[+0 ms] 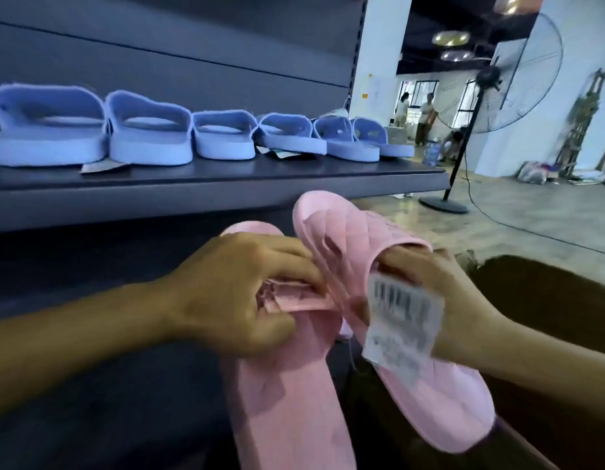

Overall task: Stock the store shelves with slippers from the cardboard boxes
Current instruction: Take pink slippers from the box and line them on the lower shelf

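I hold a pair of pink quilted slippers in front of a dark shelf unit. My left hand (240,293) grips the strap of the left pink slipper (287,401), whose sole points down toward me. My right hand (440,300) grips the strap edge of the right pink slipper (358,232), and a white barcode tag (402,327) hangs over its fingers. Several blue slippers (148,130) stand in a row on the shelf (226,184) above my hands. A brown cardboard box (548,293) lies low at the right, partly hidden by my right arm.
A tall black standing fan (490,96) stands on the floor to the right of the shelf end, its cable trailing across the floor. People stand and crouch far back by a white pillar (379,56). Bags and clutter lie at the far right wall.
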The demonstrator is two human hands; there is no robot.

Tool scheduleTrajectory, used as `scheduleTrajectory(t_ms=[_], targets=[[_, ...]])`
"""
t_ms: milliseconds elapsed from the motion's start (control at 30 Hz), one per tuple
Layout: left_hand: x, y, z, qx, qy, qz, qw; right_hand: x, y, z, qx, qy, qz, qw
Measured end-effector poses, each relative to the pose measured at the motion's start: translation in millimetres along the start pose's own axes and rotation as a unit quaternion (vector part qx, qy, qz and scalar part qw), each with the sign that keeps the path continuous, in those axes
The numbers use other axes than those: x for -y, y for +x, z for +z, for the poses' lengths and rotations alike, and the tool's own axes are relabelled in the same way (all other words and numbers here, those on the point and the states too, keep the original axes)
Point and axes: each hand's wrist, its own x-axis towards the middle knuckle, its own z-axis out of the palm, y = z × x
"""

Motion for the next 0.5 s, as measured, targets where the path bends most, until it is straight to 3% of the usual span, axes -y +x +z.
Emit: scheduleTrajectory(t_ms=[167,367,500], targets=[[15,-50,10,0.033,0.002,-0.043,0.999,33,-9,44,0.044,0.06,0.038,0.997],[59,-98,41,0.05,0.025,-0.137,0.989,37,12,120,0.114,-0.009,0.014,0.993],[110,-114,73,0.107,0.018,-0.195,0.975,30,29,187,0.128,-0.03,0.036,0.991]])
